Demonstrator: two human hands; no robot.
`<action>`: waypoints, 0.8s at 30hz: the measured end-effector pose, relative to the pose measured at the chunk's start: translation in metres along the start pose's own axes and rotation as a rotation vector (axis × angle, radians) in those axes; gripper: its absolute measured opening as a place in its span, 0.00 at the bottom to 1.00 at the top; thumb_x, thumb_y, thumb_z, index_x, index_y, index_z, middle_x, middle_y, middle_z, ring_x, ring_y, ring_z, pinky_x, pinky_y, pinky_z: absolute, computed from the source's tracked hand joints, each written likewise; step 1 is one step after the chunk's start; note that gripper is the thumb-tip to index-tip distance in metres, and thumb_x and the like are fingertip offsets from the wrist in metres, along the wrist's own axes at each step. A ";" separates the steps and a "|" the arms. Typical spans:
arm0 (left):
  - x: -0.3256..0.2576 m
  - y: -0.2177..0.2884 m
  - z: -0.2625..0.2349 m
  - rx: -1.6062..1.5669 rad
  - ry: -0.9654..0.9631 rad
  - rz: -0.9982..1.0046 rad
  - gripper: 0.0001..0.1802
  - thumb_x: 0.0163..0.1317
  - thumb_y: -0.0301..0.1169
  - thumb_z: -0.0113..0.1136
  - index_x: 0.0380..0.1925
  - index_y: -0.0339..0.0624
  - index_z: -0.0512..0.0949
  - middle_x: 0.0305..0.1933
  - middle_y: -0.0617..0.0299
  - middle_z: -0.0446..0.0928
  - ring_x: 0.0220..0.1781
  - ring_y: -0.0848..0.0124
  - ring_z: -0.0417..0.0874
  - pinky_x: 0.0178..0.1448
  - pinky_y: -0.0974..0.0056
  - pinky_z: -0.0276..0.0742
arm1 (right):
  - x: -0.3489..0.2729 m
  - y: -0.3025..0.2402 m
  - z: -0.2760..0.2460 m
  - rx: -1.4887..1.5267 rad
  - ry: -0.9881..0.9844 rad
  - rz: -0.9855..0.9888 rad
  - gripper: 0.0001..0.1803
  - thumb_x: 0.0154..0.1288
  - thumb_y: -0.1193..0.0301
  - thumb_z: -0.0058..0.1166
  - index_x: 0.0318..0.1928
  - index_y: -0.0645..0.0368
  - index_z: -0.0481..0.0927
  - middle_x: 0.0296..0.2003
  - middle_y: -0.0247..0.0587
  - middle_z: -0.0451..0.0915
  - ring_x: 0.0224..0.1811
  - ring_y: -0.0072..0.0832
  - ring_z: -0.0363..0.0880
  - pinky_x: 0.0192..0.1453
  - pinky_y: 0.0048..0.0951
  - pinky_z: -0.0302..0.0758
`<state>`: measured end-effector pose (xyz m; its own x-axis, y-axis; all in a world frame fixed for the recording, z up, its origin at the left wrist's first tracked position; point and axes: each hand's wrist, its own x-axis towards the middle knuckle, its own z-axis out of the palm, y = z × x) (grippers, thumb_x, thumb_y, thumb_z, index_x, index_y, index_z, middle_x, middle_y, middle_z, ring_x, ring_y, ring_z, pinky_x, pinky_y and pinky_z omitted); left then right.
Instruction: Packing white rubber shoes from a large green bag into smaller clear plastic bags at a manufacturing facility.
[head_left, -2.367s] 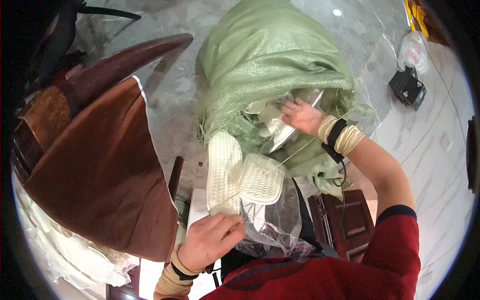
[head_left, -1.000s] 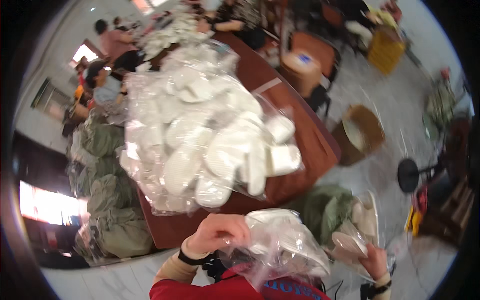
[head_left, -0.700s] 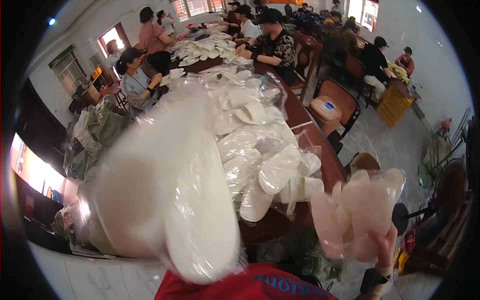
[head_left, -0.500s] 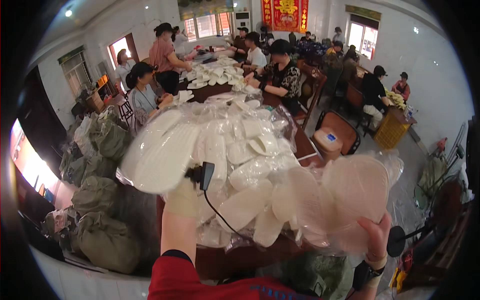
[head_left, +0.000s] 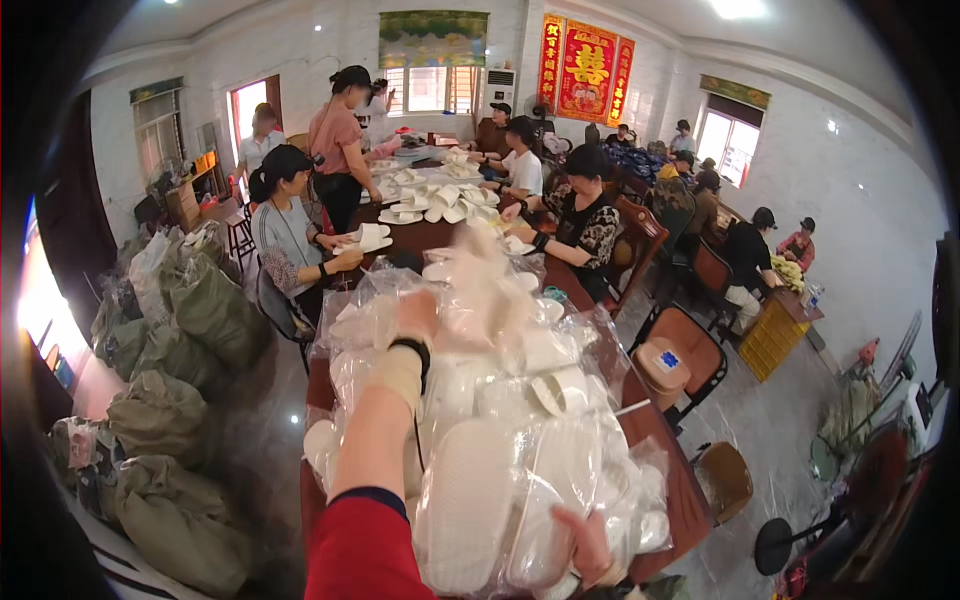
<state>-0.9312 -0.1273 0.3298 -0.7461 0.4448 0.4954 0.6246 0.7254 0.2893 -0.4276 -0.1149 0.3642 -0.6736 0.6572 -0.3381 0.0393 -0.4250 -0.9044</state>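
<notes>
A heap of white slippers in clear plastic bags [head_left: 500, 390] covers the near end of a long brown table. My left hand [head_left: 420, 315] reaches over the far part of the heap, right beside blurred white slippers [head_left: 485, 285]. Motion smears its fingers, so its grip is unclear. Low in front, my right hand [head_left: 588, 545] lies at the edge of a bagged pair of slippers [head_left: 465, 500], soles facing up. Its thumb rests on the plastic, and the other fingers are partly hidden. The hand seems closed on the bag.
Stuffed green sacks [head_left: 180, 510] stand on the floor at left. Co-workers sit and stand around the table's far half, near loose white slippers [head_left: 440, 200]. A brown chair [head_left: 685, 355] and a stool [head_left: 722, 480] flank the table's right edge [head_left: 690, 500].
My left hand has swung forward over the heap from the left, where it was holding slippers. My right hand has come inward with its bagged pair. The view has tilted up.
</notes>
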 end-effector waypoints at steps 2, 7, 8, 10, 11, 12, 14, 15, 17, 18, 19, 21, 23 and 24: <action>-0.006 -0.041 -0.030 0.121 -0.025 -0.060 0.15 0.61 0.40 0.59 0.41 0.41 0.78 0.38 0.48 0.82 0.45 0.51 0.84 0.48 0.47 0.78 | 0.001 0.044 0.015 -0.117 -0.050 -0.007 0.26 0.58 0.75 0.65 0.57 0.67 0.75 0.49 0.41 0.82 0.49 0.29 0.80 0.56 0.31 0.76; -0.019 -0.047 -0.064 -0.347 0.074 -0.232 0.24 0.57 0.48 0.66 0.36 0.38 0.75 0.37 0.44 0.82 0.43 0.45 0.83 0.44 0.46 0.77 | -0.014 0.044 0.018 -0.081 -0.074 0.006 0.28 0.59 0.78 0.63 0.60 0.67 0.72 0.51 0.41 0.81 0.51 0.30 0.80 0.58 0.32 0.74; -0.018 -0.056 -0.070 -0.391 0.046 -0.190 0.29 0.54 0.50 0.69 0.43 0.35 0.76 0.42 0.44 0.81 0.41 0.48 0.83 0.45 0.49 0.78 | -0.012 0.043 0.019 -0.014 -0.096 0.031 0.26 0.60 0.79 0.62 0.60 0.67 0.72 0.51 0.41 0.81 0.51 0.31 0.80 0.57 0.32 0.75; -0.024 -0.070 -0.090 -0.481 0.061 -0.153 0.30 0.56 0.48 0.69 0.48 0.36 0.76 0.46 0.45 0.79 0.43 0.51 0.83 0.48 0.52 0.78 | -0.014 0.043 0.024 0.071 -0.126 0.029 0.22 0.63 0.77 0.60 0.57 0.68 0.74 0.49 0.43 0.82 0.49 0.30 0.81 0.56 0.31 0.76; -0.030 -0.065 -0.102 -0.587 0.076 -0.103 0.31 0.57 0.47 0.69 0.52 0.36 0.76 0.50 0.46 0.78 0.45 0.54 0.83 0.50 0.54 0.78 | -0.015 0.045 0.025 0.073 -0.125 0.034 0.22 0.63 0.77 0.60 0.57 0.68 0.74 0.49 0.43 0.82 0.49 0.30 0.81 0.56 0.31 0.76; -0.040 -0.063 -0.118 -0.581 0.074 -0.105 0.31 0.57 0.47 0.69 0.52 0.36 0.76 0.50 0.46 0.78 0.45 0.54 0.83 0.50 0.54 0.78 | -0.016 0.048 0.029 0.126 -0.130 0.076 0.23 0.63 0.78 0.59 0.58 0.67 0.73 0.50 0.43 0.82 0.49 0.31 0.81 0.56 0.32 0.76; -0.068 -0.024 -0.176 -0.630 0.049 0.011 0.26 0.61 0.44 0.64 0.53 0.38 0.76 0.55 0.47 0.74 0.56 0.52 0.76 0.60 0.56 0.72 | -0.020 0.051 0.034 0.189 -0.098 0.106 0.23 0.63 0.79 0.58 0.59 0.66 0.72 0.51 0.42 0.82 0.49 0.32 0.81 0.56 0.33 0.76; -0.088 -0.020 -0.202 -0.632 0.035 0.104 0.24 0.62 0.42 0.63 0.53 0.39 0.76 0.57 0.47 0.74 0.58 0.51 0.75 0.62 0.55 0.70 | -0.023 0.053 0.045 0.231 -0.150 0.093 0.22 0.64 0.78 0.59 0.58 0.67 0.73 0.50 0.43 0.82 0.49 0.31 0.81 0.56 0.32 0.76; -0.141 0.000 -0.245 -0.517 0.034 0.279 0.23 0.63 0.38 0.63 0.56 0.42 0.76 0.60 0.52 0.74 0.62 0.51 0.73 0.66 0.55 0.68 | -0.025 0.061 0.056 0.279 -0.191 0.080 0.22 0.64 0.77 0.59 0.57 0.68 0.74 0.49 0.44 0.82 0.48 0.30 0.81 0.55 0.32 0.77; -0.173 0.012 -0.261 -0.389 0.056 0.354 0.23 0.62 0.37 0.63 0.57 0.44 0.76 0.62 0.55 0.74 0.64 0.52 0.73 0.68 0.55 0.67 | -0.018 0.070 0.058 0.260 -0.209 0.079 0.22 0.64 0.76 0.60 0.58 0.68 0.73 0.50 0.44 0.82 0.49 0.30 0.81 0.55 0.32 0.77; -0.205 0.020 -0.263 -0.351 -0.010 0.445 0.25 0.60 0.39 0.64 0.58 0.47 0.77 0.64 0.56 0.73 0.68 0.51 0.69 0.70 0.51 0.63 | -0.012 0.081 0.059 0.245 -0.220 0.075 0.23 0.64 0.76 0.60 0.58 0.68 0.73 0.50 0.43 0.82 0.49 0.29 0.81 0.54 0.31 0.77; -0.278 0.053 -0.265 -0.206 -0.137 0.519 0.27 0.58 0.44 0.65 0.59 0.54 0.77 0.67 0.57 0.71 0.73 0.50 0.61 0.75 0.45 0.54 | -0.010 0.096 0.052 0.193 -0.234 0.023 0.25 0.63 0.75 0.62 0.60 0.67 0.72 0.50 0.42 0.81 0.49 0.30 0.81 0.54 0.32 0.78; -0.330 0.083 -0.280 -0.092 -0.196 0.510 0.28 0.56 0.47 0.66 0.59 0.58 0.78 0.68 0.58 0.70 0.76 0.50 0.58 0.77 0.42 0.49 | -0.013 0.096 0.051 0.091 -0.323 -0.079 0.27 0.62 0.75 0.64 0.61 0.65 0.72 0.51 0.42 0.81 0.50 0.31 0.80 0.56 0.32 0.77; -0.348 0.089 -0.289 -0.073 -0.255 0.555 0.32 0.57 0.48 0.65 0.63 0.55 0.74 0.71 0.57 0.66 0.76 0.49 0.56 0.77 0.39 0.44 | -0.015 0.096 0.050 0.096 -0.319 -0.080 0.27 0.62 0.75 0.64 0.61 0.65 0.72 0.51 0.42 0.81 0.50 0.31 0.80 0.56 0.32 0.77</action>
<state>-0.5495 -0.3697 0.4194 -0.3310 0.8641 0.3790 0.9432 0.3156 0.1043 -0.4505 -0.1972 0.2955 -0.8694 0.4693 -0.1547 -0.0825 -0.4465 -0.8910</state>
